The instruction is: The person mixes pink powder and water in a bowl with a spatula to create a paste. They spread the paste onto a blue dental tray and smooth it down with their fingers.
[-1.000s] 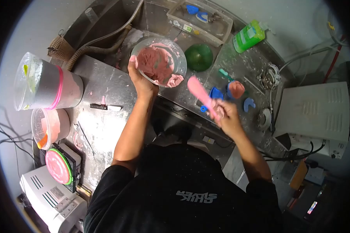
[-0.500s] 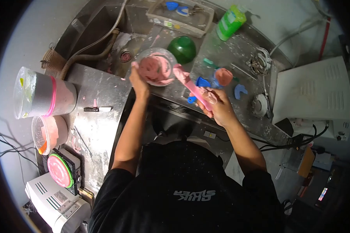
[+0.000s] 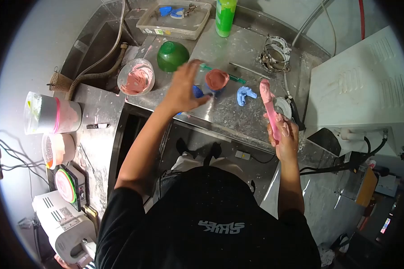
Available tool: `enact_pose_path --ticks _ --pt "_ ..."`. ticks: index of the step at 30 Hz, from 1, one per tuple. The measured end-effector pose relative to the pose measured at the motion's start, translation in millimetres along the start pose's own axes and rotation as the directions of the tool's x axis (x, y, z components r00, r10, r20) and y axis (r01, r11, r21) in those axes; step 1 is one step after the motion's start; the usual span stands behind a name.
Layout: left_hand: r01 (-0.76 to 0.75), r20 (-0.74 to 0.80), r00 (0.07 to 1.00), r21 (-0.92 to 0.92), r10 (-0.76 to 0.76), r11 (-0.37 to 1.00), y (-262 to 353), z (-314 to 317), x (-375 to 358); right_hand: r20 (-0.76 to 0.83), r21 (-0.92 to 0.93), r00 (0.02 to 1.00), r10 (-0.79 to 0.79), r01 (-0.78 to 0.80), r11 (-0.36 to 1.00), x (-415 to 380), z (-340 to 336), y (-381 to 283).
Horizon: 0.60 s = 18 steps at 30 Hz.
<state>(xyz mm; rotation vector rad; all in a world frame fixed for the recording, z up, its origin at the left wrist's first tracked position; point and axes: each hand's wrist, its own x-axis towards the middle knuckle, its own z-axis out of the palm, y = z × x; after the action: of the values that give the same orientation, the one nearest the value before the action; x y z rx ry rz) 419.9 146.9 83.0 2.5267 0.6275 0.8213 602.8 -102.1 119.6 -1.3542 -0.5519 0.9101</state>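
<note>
My left hand, fingers spread and somewhat blurred, is over the metal counter with nothing in it, partly covering a blue tray. My right hand is closed around a pink spatula whose upper end carries pink paste; paste also smears the fingers. A clear bowl of pink paste rests left of my left hand, beside an overturned-looking green bowl. Between my hands stand a cup with reddish material and a light-blue curved piece.
A sink with a hose lies at the upper left. Behind are a clear plastic bin and a green bottle. Metal fixtures stand at the right, near a white machine. Tubs line the left.
My left hand has let go of the paste bowl, which now rests on the counter, and moved right. My right hand has carried the loaded spatula to the right. The view has shifted.
</note>
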Motion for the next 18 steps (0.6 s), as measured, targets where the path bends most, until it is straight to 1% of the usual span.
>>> enact_pose_path --ticks 1,4,7,8,9,10,11,12,15,17,18 --pt "-0.024 0.113 0.993 0.041 0.019 0.999 -4.2 21.4 7.4 0.014 0.0 1.0 -0.013 0.013 1.0 -0.2 -3.6 -0.3" --pt "0.036 0.322 0.946 0.032 -0.045 0.999 -16.0 46.5 26.0 0.028 0.008 0.999 -0.033 0.033 0.999 -4.5 -15.9 3.2" --pt "0.008 0.299 0.954 -0.021 -0.002 1.0 -21.2 50.0 32.5 0.02 0.01 1.0 -0.004 0.003 1.0 -2.4 -21.1 10.4" --pt "-0.018 0.315 0.949 -0.02 0.023 1.0 -21.3 49.8 33.4 0.062 0.0 0.998 0.004 -0.004 1.0 -0.6 -22.9 8.9" --pt "0.078 0.273 0.962 -0.166 -0.03 0.983 -16.2 47.7 33.7 0.063 0.015 0.998 -0.026 0.025 1.0 1.4 -22.8 8.7" --pt "0.165 0.238 0.967 -0.312 -0.091 0.936 -8.0 44.5 31.4 0.064 0.029 0.996 -0.054 0.052 0.998 3.0 -20.5 9.5" --pt "0.241 0.212 0.964 -0.453 -0.159 0.858 0.7 40.2 27.2 0.067 0.043 0.995 -0.079 0.077 0.996 5.2 -16.0 10.2" --pt "0.29 0.185 0.957 -0.647 -0.224 0.705 10.3 34.2 20.8 0.063 0.063 0.99 -0.127 0.123 0.99 7.9 -6.2 4.4" --pt "0.201 -0.009 0.949 -0.755 -0.316 0.624 30.8 1.6 1.0 0.103 0.071 0.989 -0.108 0.101 0.992 19.1 26.8 -9.6" --pt "0.19 -0.056 0.899 -0.843 -0.434 0.503 30.3 -17.1 -15.8 0.175 0.131 0.97 -0.166 0.144 0.981 28.4 62.1 -11.1" --pt "0.119 -0.101 0.872 -0.905 -0.48 0.408 26.2 -22.5 -24.2 0.211 0.163 0.958 -0.196 0.163 0.973 32.9 80.8 -10.8"
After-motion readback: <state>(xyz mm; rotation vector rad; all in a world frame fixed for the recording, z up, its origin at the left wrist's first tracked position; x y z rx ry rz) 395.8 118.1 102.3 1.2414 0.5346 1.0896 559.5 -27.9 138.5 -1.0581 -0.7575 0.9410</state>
